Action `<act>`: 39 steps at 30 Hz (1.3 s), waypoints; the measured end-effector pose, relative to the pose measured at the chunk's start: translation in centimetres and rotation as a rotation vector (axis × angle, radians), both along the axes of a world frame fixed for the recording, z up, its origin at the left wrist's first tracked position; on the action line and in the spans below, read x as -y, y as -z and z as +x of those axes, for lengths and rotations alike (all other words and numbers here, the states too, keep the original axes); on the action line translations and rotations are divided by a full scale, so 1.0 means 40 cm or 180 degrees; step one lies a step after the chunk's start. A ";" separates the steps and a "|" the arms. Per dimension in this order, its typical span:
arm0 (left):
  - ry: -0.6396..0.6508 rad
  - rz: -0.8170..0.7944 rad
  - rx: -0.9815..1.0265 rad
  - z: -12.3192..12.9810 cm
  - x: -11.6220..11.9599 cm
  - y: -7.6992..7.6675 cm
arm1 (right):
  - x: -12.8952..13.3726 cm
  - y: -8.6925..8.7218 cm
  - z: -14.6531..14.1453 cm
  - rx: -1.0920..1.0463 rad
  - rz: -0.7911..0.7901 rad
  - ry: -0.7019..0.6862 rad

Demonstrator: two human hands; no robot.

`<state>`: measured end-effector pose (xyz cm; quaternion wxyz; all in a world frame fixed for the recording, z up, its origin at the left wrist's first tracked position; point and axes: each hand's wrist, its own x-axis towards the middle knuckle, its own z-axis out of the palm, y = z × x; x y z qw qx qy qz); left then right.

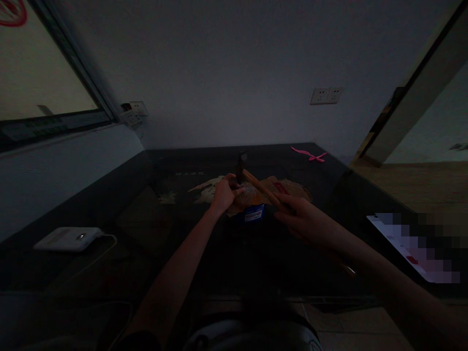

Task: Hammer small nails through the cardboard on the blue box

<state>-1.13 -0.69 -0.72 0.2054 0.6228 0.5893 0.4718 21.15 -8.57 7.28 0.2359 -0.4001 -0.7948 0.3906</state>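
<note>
Hammer [258, 183]: over the brown thing [252, 196], middle of the desk [234, 261], head to the far left.
Right hand [297, 209]: closed round the hammer's near end.
Left hand [223, 196]: bent by the hammer's head; cannot tell if pinching anything.
Pink ribbon [312, 157]: far right.
White gadget [69, 239]: near left.

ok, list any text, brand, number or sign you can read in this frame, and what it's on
No text is legible.
Blue box: white label with print, too small and blurred.
Brown material: red marking, unreadable.
Dark tabletop: pale character-like marks, too faint.
White device: faint marks, unreadable.
Sheet at right: mostly pixelated.
Red round mark, upper left: cut off, no words readable.
</note>
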 end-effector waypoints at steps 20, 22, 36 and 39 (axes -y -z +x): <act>0.0048 0.0050 -0.0201 -0.001 0.008 -0.011 | 0.005 0.018 0.007 -0.0008 -0.0318 0.0046; 0.0067 0.0060 -0.0149 -0.003 0.004 -0.005 | 0.007 0.019 0.009 -0.0087 -0.0236 0.0077; 0.0227 0.0025 -0.0051 -0.006 0.004 -0.007 | 0.011 0.065 0.038 -0.0216 -0.0308 0.0239; 0.0321 0.0048 -0.0100 -0.010 0.005 -0.009 | 0.016 0.065 0.037 -0.0183 -0.0554 0.0216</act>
